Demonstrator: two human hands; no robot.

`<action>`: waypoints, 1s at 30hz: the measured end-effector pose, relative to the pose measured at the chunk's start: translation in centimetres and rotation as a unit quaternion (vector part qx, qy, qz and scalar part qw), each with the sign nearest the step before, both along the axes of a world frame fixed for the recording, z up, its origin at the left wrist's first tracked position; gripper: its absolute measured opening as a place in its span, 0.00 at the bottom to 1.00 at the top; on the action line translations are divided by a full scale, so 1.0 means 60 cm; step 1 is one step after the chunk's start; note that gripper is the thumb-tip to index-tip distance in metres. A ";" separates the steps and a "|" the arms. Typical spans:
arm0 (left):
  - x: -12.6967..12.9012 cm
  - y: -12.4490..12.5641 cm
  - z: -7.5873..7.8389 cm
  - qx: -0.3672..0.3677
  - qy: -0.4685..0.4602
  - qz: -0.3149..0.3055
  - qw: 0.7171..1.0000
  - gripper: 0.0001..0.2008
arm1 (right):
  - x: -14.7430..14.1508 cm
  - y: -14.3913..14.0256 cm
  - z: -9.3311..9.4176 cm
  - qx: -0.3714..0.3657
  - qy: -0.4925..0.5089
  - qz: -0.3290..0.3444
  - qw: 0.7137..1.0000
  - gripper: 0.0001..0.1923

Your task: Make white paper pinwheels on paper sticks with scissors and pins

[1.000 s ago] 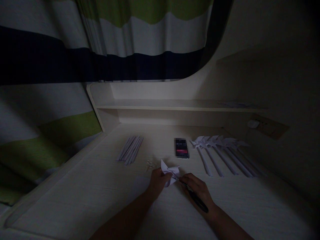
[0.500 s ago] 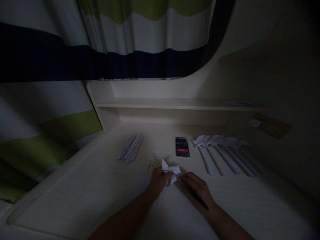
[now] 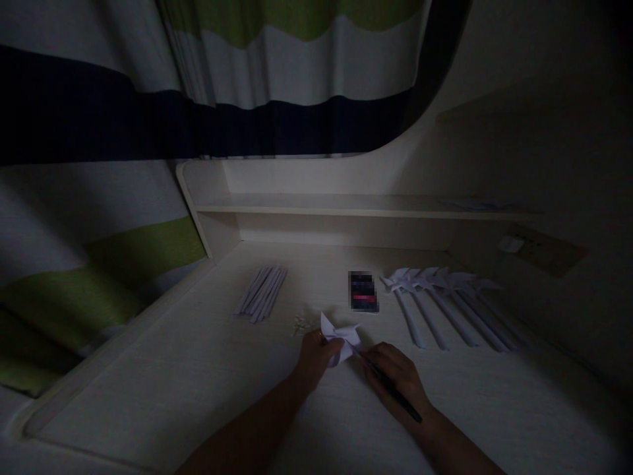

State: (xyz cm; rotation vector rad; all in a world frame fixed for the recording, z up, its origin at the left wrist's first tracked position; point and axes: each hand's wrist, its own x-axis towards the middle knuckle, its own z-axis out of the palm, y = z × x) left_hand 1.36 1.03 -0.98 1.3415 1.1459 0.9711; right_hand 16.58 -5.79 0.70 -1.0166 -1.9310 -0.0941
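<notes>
– Over to the head view: whereabouts of the paper pinwheel (image 3: 349,333)?
– Low in the middle, over the desk (image 3: 168,356), pinched tight between thumb and fingers of the left hand (image 3: 316,354)!
– And in the right hand (image 3: 395,368)?
– A black-handled tool (image 3: 403,401), fingers closed round it, tip at the paper; too dark to tell exact contact.
– Handling?
– Looks light, thin, stiff at the folds but easily crushed; probably not slippery. Best held near the centre, clear of the loose points.
– Nearby?
– Paper sticks (image 3: 261,295) to the left, phone (image 3: 363,291) beyond, more pinwheels (image 3: 440,280) to the right.
</notes>
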 end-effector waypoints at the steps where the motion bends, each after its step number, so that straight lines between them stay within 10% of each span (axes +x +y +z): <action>1: 0.000 0.000 0.001 0.002 -0.001 0.000 1.000 0.10 | 0.000 0.000 -0.001 0.004 -0.003 -0.002 1.000 0.08; 30: -0.002 -0.002 0.005 0.026 0.013 -0.019 0.999 0.12 | 0.003 0.005 -0.016 0.031 -0.068 -0.030 0.997 0.09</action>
